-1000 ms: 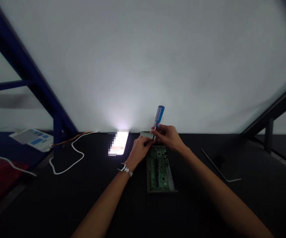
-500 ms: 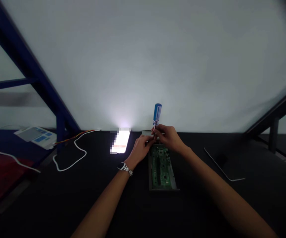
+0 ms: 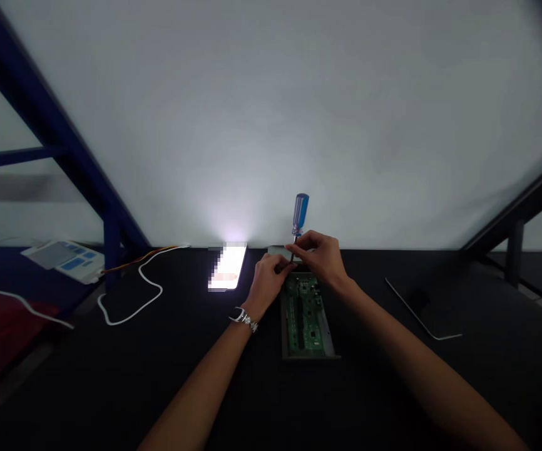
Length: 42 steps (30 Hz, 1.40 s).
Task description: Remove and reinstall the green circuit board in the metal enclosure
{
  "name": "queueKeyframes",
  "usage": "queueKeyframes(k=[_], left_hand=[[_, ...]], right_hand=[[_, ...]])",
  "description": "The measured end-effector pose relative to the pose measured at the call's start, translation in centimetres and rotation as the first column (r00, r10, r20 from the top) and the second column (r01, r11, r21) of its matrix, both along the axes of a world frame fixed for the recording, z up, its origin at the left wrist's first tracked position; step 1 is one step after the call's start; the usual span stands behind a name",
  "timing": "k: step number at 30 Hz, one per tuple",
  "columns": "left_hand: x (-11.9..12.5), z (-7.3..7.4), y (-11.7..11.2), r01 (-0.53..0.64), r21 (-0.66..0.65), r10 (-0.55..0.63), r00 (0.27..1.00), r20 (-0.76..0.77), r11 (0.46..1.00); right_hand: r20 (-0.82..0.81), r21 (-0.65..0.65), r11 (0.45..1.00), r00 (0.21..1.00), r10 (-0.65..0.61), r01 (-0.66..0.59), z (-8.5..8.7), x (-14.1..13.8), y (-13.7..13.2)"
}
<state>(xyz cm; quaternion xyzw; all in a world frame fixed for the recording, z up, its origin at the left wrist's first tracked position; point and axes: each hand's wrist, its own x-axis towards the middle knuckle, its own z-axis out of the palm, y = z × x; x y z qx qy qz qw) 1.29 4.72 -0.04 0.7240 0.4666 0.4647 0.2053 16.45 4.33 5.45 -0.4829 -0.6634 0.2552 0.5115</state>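
A screwdriver (image 3: 300, 212) with a blue and clear handle stands nearly upright, its handle leaning slightly right. My right hand (image 3: 323, 255) pinches its shaft just below the handle. Close by on the left, my left hand (image 3: 269, 275) has thumb and fingers drawn together near the shaft's lower end; what they hold is hidden. Both hands are over the far end of a green circuit board (image 3: 309, 319), which lies in a shallow dark metal casing (image 3: 329, 338). The screwdriver's tip cannot be made out behind the fingers.
A glowing phone (image 3: 228, 266) lies left of my hands on the black table (image 3: 256, 401). Further left are a white cable (image 3: 151, 294) and a white and blue card (image 3: 67, 260). A dark panel with a pale edge (image 3: 412, 311) lies right. A wall (image 3: 271, 125) rises behind.
The screwdriver's handle has turned and tilts a little further right. My right hand's fingers have shifted on the shaft. My left hand stays nearly in place, its wrist slightly rotated.
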Motion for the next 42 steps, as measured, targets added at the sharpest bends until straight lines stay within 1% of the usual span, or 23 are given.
queueKeyframes(k=[2, 4, 7, 9, 11, 13, 15, 19, 21, 24, 29, 32, 34, 37, 38, 40, 42], left_hand=[[-0.1, 0.0, -0.1, -0.006, -0.003, 0.006, 1.0, -0.004, 1.0], [-0.2, 0.0, -0.1, 0.018, 0.01, -0.018, 1.0, -0.019, 1.0], [-0.6, -0.1, -0.2, 0.121, 0.038, -0.119, 0.991, -0.058, 0.992], [-0.8, -0.3, -0.2, 0.168, 0.04, -0.166, 0.984, -0.065, 0.985], [-0.8, -0.3, -0.2, 0.166, 0.023, -0.164, 0.985, -0.06, 0.986], [-0.7, -0.2, -0.2, 0.134, -0.001, -0.134, 0.989, -0.059, 0.991], [-0.6, 0.1, -0.3, 0.091, -0.015, -0.092, 0.994, -0.066, 0.996], [-0.2, 0.3, -0.3, 0.041, -0.01, -0.042, 0.997, -0.071, 0.999], [-0.2, 0.2, -0.3, 0.029, -0.006, -0.03, 0.998, -0.056, 1.0], [-0.3, 0.1, -0.2, 0.032, -0.001, -0.032, 0.998, -0.045, 0.999], [-0.9, 0.1, -0.1, 0.147, 0.018, -0.145, 0.987, -0.073, 0.989], [-1.0, 0.0, -0.1, 0.128, -0.011, -0.129, 0.99, -0.062, 0.992], [-0.8, 0.0, -0.1, 0.09, -0.015, -0.09, 0.995, -0.047, 0.996], [-0.5, 0.0, -0.1, 0.049, -0.005, -0.05, 0.999, -0.023, 0.999], [-0.5, 0.0, -0.1, 0.04, -0.005, -0.04, 0.999, -0.02, 0.999], [-0.4, 0.0, -0.2, 0.034, -0.006, -0.035, 0.999, -0.027, 0.999], [-0.6, 0.0, -0.2, 0.057, 0.008, -0.056, 0.997, -0.048, 0.998]], right_hand=[[0.044, 0.015, 1.0, 0.999, -0.012, 0.012, 0.3, 0.0, -0.1], [0.064, -0.005, 0.999, 0.997, 0.038, -0.038, 0.5, 0.1, -0.1], [0.09, -0.018, 0.992, 0.988, 0.126, -0.125, 0.7, 0.4, 0.0], [0.109, -0.02, 0.984, 0.978, 0.179, -0.177, 0.8, 0.5, -0.1], [0.129, -0.031, 0.974, 0.965, 0.227, -0.225, 1.0, 0.6, -0.2], [0.141, -0.047, 0.966, 0.956, 0.258, -0.254, 1.1, 0.6, -0.3], [0.136, -0.044, 0.971, 0.961, 0.24, -0.236, 1.0, 0.6, -0.2], [0.071, -0.005, 0.995, 0.993, 0.097, -0.097, 0.5, 0.5, 0.2], [0.032, -0.016, 0.997, 0.997, 0.071, -0.071, 0.2, 0.4, 0.3], [0.016, -0.043, 0.992, 0.993, 0.118, -0.117, 0.0, 0.3, 0.4], [0.087, -0.041, 0.975, 0.971, 0.223, -0.22, 0.5, 0.4, 0.2], [0.092, -0.041, 0.962, 0.958, 0.273, -0.27, 0.7, 0.5, -0.1], [0.094, -0.029, 0.972, 0.968, 0.233, -0.231, 0.6, 0.5, -0.1], [0.074, -0.022, 0.993, 0.99, 0.12, -0.118, 0.2, 0.5, 0.1], [0.067, -0.02, 0.995, 0.993, 0.102, -0.1, 0.2, 0.5, 0.2], [0.083, -0.007, 0.994, 0.991, 0.106, -0.106, 0.1, 0.4, 0.2], [0.127, 0.01, 0.99, 0.983, 0.135, -0.138, 0.4, 0.3, 0.1]])
